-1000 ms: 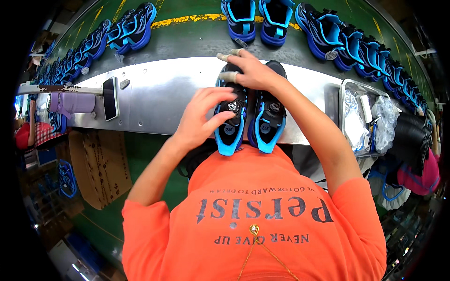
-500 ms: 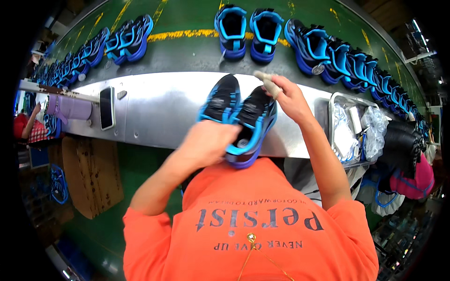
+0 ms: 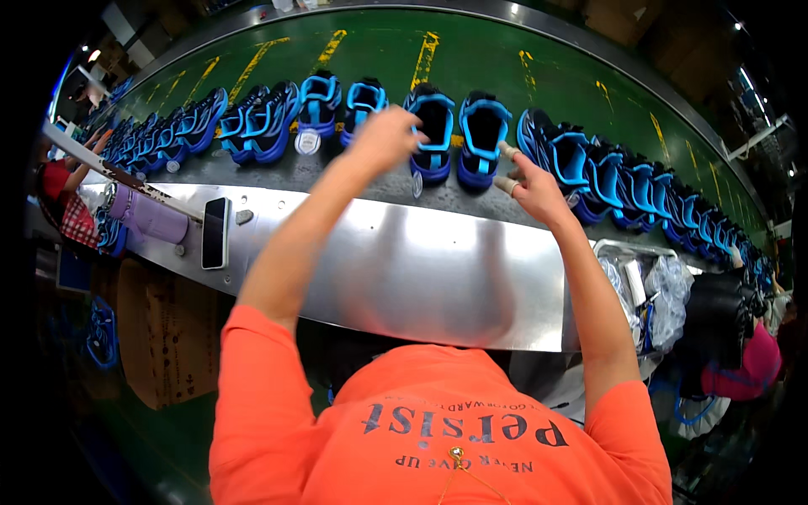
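A pair of black-and-blue sneakers (image 3: 459,135) was seen on the green conveyor belt (image 3: 471,59), beyond the metal workbench (image 3: 404,261). The left hand (image 3: 385,139) was curled against the left shoe; the right hand (image 3: 528,185), fingers loosely spread, hovered just right.

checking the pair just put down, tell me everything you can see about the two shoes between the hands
The pair of shoes is black with bright blue collars, trim and soles, in what looks like knit fabric and rubber. They stand upright side by side on the grey belt, openings up, in a long row of like pairs. The left hand is at the left shoe's near side, seemingly touching it. The right hand, with taped fingers, is just beside the right shoe, contact unclear.
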A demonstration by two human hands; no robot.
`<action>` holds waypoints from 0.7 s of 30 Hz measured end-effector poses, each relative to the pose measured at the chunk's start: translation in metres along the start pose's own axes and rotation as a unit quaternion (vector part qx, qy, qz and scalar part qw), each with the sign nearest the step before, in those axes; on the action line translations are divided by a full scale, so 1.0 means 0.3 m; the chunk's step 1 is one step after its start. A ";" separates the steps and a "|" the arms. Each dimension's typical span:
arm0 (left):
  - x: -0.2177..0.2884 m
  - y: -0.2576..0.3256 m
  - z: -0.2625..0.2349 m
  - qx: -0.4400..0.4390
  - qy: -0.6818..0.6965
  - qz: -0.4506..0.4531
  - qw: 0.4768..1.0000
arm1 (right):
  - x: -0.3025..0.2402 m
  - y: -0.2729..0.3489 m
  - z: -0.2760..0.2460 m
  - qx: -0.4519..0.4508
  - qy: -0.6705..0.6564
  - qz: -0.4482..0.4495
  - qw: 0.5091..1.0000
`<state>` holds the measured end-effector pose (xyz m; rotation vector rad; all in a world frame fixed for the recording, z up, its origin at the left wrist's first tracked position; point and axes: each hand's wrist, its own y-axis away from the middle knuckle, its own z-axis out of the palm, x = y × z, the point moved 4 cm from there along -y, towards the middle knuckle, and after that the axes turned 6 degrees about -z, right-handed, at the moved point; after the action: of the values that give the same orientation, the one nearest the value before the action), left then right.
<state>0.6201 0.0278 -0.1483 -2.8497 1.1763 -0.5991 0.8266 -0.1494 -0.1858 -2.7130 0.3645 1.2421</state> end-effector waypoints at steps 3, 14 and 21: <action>0.015 0.006 0.241 -0.029 0.007 0.085 0.996 | 0.028 -0.107 0.078 -0.070 0.045 -0.043 0.996; 0.228 0.667 -0.009 -0.196 0.114 0.092 0.970 | -0.118 0.448 0.067 -0.189 -0.235 -0.021 0.953; 0.260 0.837 -0.102 -0.253 0.314 -0.098 0.910 | -0.245 0.623 0.007 -0.154 -0.109 -0.092 0.978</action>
<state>0.4896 -0.2015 -0.1292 -3.3530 1.2558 -1.5203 0.7277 -0.3167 -0.1355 -2.7290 -0.1129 1.6356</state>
